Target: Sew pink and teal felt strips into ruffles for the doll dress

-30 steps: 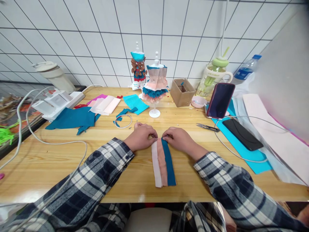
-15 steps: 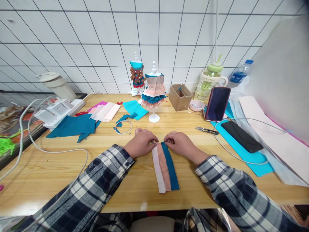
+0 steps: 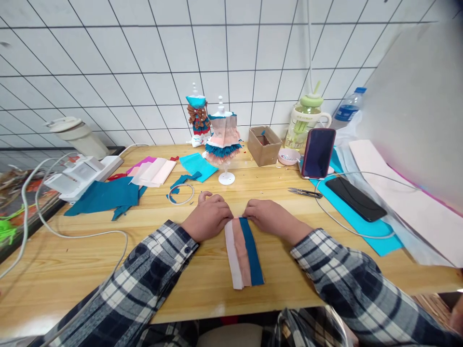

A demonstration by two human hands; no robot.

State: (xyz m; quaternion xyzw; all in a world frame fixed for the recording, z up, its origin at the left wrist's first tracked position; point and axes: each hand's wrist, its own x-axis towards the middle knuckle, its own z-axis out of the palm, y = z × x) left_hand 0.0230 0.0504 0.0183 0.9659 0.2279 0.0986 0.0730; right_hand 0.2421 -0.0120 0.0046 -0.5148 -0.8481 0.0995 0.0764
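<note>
On the table in front of me lie layered crepe paper strips, pale pink, peach and teal side by side. My left hand is closed at their far left corner, thumb and forefinger bent down to the paper. At the far right corner, by the teal edge, my right hand is closed too, its fingertips partly hidden. Beyond the hands stands a small white dress form wearing a ruffled peach and teal paper dress. A second dressed form stands behind it.
Thread snips lie right of my hands, near a black phone and a propped phone. A cardboard box and a jug stand behind. Leftward are a ring, teal paper and a white cable.
My view has turned slightly to the right. Both hands stay at the far end of the strips, with the fingers now lower and more curled over the edge.
</note>
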